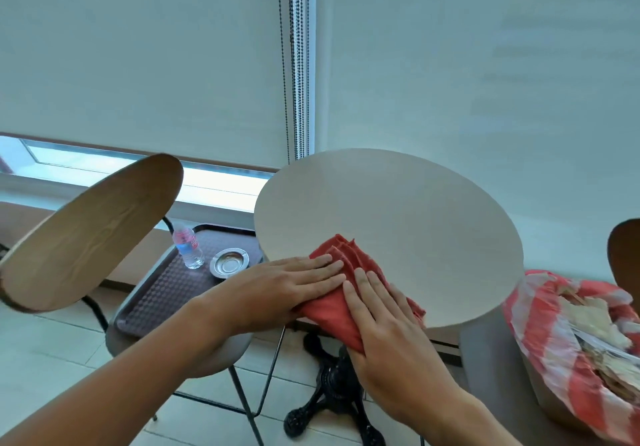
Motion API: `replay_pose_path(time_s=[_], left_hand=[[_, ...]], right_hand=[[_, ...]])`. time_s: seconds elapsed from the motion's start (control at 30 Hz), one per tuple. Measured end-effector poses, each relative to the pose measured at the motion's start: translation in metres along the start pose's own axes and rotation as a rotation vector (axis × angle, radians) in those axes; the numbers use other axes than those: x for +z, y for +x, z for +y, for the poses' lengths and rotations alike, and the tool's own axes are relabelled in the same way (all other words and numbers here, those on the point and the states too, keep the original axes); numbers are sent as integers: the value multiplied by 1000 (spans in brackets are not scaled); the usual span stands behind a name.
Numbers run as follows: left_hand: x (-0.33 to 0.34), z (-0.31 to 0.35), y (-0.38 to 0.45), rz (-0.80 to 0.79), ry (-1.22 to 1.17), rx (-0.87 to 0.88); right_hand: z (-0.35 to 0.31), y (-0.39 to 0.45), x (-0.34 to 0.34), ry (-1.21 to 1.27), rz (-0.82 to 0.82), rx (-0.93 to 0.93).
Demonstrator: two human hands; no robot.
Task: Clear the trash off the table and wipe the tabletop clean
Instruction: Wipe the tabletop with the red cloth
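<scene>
Flat hands (381,310) on crumpled red cloth (349,269)

Your round pale tabletop (398,210) carries one red cloth (341,293), bunched at its near edge under both your flat palms, one corner overhanging the rim.

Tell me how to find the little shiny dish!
Look left of the round table to the chair with a dark tray on its seat. The dish sits on the tray's far end, beside a water bottle. It is the only round, silvery metal thing there.
</scene>
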State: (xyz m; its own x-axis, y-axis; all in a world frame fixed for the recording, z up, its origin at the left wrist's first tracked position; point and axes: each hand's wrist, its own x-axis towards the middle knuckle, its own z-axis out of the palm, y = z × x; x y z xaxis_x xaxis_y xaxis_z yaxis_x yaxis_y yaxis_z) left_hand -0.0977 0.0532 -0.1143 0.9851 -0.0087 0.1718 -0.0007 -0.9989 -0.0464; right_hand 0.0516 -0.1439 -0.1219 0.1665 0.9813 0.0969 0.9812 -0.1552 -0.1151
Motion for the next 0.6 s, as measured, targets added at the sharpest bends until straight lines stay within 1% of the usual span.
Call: replay_pose_path(time_s=[0.07,0.2,0.27,0.33,0.4,0.6], left_hand=[[-2,6,-9,41,-12,-5],[-10,20,-25,74,11,-18],[-15,26,-35,77,7,-36],[-19,30,-48,73,-34,-79],[-24,35,-64,64,-66,-132],[-37,43,-113,23,-108,-266]], right_hand=[[-3,-4,-2,22,22,-50],[-9,-10,-7,66,4,-135],[-13,-10,-16,131,-33,-208],[-18,-8,-28,229,-110,-268],[-26,-6,-38,266,-180,-296],[-62,8,-21,323,-296,-381]])
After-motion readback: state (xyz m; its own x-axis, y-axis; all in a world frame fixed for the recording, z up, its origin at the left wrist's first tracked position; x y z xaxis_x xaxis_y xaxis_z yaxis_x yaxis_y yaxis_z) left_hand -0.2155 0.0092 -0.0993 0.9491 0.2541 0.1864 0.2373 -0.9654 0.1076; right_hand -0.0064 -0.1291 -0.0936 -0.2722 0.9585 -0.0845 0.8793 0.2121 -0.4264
